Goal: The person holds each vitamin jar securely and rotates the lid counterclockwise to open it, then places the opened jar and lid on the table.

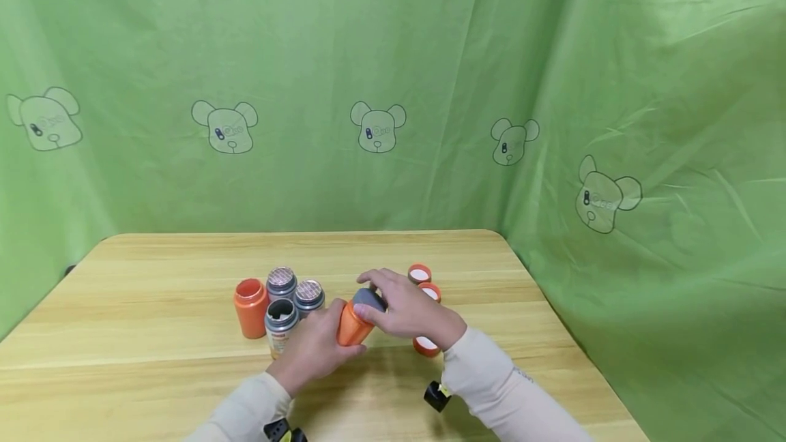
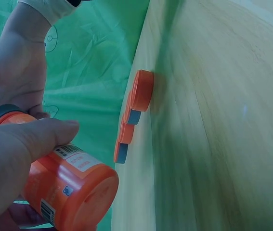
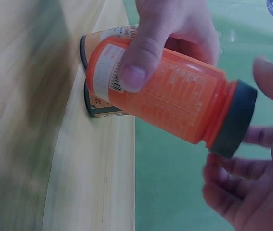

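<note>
My left hand [image 1: 316,346] grips an orange plastic bottle [image 1: 353,327] round its body and holds it tilted above the table. The bottle has a dark grey screw cap [image 3: 233,119] and a white barcode label [image 3: 108,72]. Curled about that cap are the fingers of my right hand [image 1: 405,305], with the thumb at its near side in the head view. In the right wrist view those fingers are partly blurred. Left of the hands stand an open orange bottle [image 1: 250,316], an open grey-rimmed bottle [image 1: 280,329] and two grey-necked bottles with foil seals [image 1: 281,280].
Several orange lids with white liners [image 1: 419,273] lie on the wooden table [image 1: 153,305], right of my hands. One lid [image 1: 426,346] is partly hidden by the right wrist. A green curtain [image 1: 295,176] hangs behind the table and along its right side.
</note>
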`<state>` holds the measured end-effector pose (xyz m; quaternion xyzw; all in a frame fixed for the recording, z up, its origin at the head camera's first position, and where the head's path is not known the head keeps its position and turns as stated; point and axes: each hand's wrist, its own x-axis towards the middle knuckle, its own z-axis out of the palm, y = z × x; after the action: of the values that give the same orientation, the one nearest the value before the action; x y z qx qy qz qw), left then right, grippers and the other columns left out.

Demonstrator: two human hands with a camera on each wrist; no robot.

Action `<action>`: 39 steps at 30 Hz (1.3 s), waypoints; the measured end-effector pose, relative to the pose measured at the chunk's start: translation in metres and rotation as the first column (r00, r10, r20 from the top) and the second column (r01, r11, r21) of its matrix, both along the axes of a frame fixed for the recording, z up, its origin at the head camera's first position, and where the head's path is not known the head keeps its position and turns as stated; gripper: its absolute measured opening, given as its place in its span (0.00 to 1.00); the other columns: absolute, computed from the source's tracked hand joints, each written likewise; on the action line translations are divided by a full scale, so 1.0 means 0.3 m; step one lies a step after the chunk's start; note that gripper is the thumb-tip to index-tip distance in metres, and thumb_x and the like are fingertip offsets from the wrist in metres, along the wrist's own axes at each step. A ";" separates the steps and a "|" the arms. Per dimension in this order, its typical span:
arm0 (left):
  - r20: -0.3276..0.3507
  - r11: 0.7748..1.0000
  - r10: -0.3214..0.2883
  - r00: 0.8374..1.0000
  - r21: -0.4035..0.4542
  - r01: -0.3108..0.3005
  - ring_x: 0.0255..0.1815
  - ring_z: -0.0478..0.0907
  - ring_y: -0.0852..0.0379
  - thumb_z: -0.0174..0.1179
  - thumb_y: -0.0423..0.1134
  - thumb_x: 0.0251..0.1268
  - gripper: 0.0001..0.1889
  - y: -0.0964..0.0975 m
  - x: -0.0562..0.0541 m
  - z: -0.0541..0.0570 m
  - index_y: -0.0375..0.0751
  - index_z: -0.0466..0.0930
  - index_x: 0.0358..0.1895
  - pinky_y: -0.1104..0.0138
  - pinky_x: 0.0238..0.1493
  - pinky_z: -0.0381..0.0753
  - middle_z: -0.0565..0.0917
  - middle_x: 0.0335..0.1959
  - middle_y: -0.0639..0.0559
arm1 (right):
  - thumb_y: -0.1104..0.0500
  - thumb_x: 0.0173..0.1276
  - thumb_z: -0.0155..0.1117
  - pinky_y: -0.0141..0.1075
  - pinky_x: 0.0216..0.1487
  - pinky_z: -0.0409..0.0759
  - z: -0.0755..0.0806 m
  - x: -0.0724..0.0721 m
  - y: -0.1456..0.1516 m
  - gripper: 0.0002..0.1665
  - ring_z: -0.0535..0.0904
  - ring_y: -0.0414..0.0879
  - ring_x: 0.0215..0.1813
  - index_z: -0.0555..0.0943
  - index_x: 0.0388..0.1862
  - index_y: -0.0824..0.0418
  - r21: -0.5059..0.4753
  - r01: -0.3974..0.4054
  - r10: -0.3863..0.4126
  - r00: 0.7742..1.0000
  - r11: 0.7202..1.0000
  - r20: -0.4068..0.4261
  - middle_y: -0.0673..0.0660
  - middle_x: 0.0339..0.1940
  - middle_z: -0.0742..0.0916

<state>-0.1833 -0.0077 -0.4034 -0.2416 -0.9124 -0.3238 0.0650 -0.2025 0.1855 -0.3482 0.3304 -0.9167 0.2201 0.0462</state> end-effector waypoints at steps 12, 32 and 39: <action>-0.016 1.000 -0.003 1.000 -0.007 0.003 0.22 0.70 0.62 0.75 0.51 0.47 0.30 0.000 -0.004 -0.004 0.38 0.73 0.49 0.69 0.22 0.71 0.74 0.26 0.57 | 0.50 0.66 0.60 0.38 0.45 0.77 0.007 0.003 0.014 0.26 0.76 0.44 0.45 0.73 0.60 0.59 -0.030 -0.070 0.070 0.997 0.997 0.011 0.52 0.51 0.80; -0.019 1.000 -0.028 0.999 -0.008 0.028 0.21 0.70 0.62 0.75 0.51 0.47 0.31 0.001 -0.002 0.003 0.36 0.73 0.49 0.69 0.21 0.70 0.74 0.25 0.56 | 0.42 0.71 0.55 0.40 0.46 0.76 0.011 0.018 -0.006 0.26 0.76 0.46 0.45 0.74 0.58 0.58 -0.009 0.046 -0.046 0.999 0.999 -0.015 0.55 0.48 0.81; -0.012 0.999 -0.031 0.999 -0.009 0.031 0.22 0.71 0.62 0.75 0.50 0.48 0.30 0.003 -0.001 0.002 0.38 0.73 0.49 0.69 0.22 0.71 0.74 0.26 0.57 | 0.50 0.68 0.58 0.34 0.38 0.76 0.009 0.018 -0.006 0.21 0.75 0.42 0.39 0.75 0.57 0.57 -0.015 0.007 -0.007 1.000 1.000 0.023 0.51 0.47 0.81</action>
<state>-0.1835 -0.0067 -0.4028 -0.2579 -0.9097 -0.3191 0.0643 -0.1971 0.1838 -0.3456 0.3243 -0.9165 0.2307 0.0392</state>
